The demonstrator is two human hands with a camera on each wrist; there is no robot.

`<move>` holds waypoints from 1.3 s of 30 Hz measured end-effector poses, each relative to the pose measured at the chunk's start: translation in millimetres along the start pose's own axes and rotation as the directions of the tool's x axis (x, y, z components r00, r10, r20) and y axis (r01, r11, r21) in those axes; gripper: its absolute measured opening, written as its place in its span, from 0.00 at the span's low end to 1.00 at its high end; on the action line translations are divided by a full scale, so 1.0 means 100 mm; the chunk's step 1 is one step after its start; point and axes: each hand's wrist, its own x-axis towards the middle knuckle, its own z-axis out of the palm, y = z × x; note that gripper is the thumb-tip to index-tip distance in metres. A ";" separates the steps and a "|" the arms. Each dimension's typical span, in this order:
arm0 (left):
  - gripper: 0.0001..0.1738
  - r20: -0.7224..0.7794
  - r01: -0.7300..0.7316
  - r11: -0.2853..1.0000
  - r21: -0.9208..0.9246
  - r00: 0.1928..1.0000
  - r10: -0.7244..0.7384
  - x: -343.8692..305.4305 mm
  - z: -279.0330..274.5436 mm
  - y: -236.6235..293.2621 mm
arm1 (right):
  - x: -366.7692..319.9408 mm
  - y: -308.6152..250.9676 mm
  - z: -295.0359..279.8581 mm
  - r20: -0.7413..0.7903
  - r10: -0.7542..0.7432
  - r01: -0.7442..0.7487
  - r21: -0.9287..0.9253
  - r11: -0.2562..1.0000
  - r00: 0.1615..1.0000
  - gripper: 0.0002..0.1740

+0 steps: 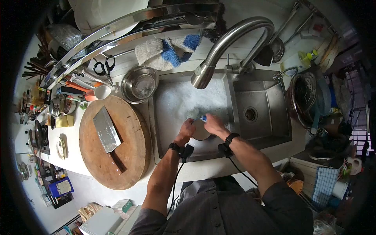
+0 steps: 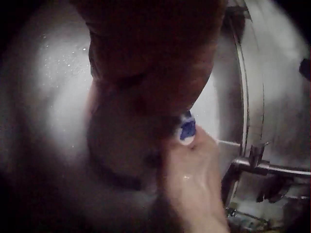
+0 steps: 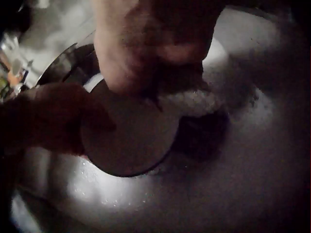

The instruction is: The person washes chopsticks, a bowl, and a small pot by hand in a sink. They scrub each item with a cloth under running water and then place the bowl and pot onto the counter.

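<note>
Over the soapy water of the large left basin, my left hand (image 1: 187,129) grips a round pale dish (image 1: 201,132) by its edge. The right wrist view shows the dish (image 3: 131,133) face-on, with a thin dark rim and the left thumb lying over it. My right hand (image 1: 214,124) holds a blue and white fluffy cloth (image 1: 203,118) at the dish's far edge. White tufts of the cloth (image 3: 192,102) stick out below the right hand (image 3: 150,53). In the left wrist view, a blue patch of cloth (image 2: 187,130) shows by the right hand (image 2: 194,177); the left hand is dark.
A steel faucet (image 1: 201,74) arches over the sink (image 1: 232,98). Left of the basin, a cleaver (image 1: 105,131) lies on a round wooden chopping board (image 1: 137,150). A steel bowl (image 1: 140,84) stands behind, near a hanging striped cloth (image 1: 152,55). Stacked pans (image 1: 303,94) stand at the right.
</note>
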 end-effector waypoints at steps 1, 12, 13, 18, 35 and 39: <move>0.20 0.093 -0.033 0.991 0.129 0.995 0.021 0.06 -0.02 -0.05 | -0.06 -0.11 -0.12 -0.028 -0.217 0.209 -0.175 0.962 0.976 0.16; 0.20 0.244 -0.473 0.869 0.146 0.869 0.431 0.26 0.14 -0.42 | 0.26 0.10 0.24 -0.317 0.153 -0.117 0.129 0.985 0.936 0.24; 0.20 0.055 -0.199 0.960 -0.195 0.975 0.214 0.21 0.24 -0.27 | 0.26 0.12 0.28 -0.201 0.227 -0.171 0.261 0.950 0.953 0.25; 0.26 -0.004 0.071 0.694 -0.716 0.994 -0.106 0.39 0.06 -0.44 | -0.09 0.58 0.34 -0.209 -0.662 0.678 0.417 0.605 0.720 0.21; 0.33 -0.136 0.143 0.897 -0.417 0.967 -0.217 -0.13 0.36 0.19 | 0.09 -0.30 0.53 -0.261 0.070 0.015 0.311 0.950 0.963 0.15; 0.29 -0.120 0.166 0.874 -0.456 0.962 -0.245 0.10 0.19 0.05 | -0.04 -0.35 0.38 -0.036 -0.090 0.097 0.372 0.923 0.995 0.14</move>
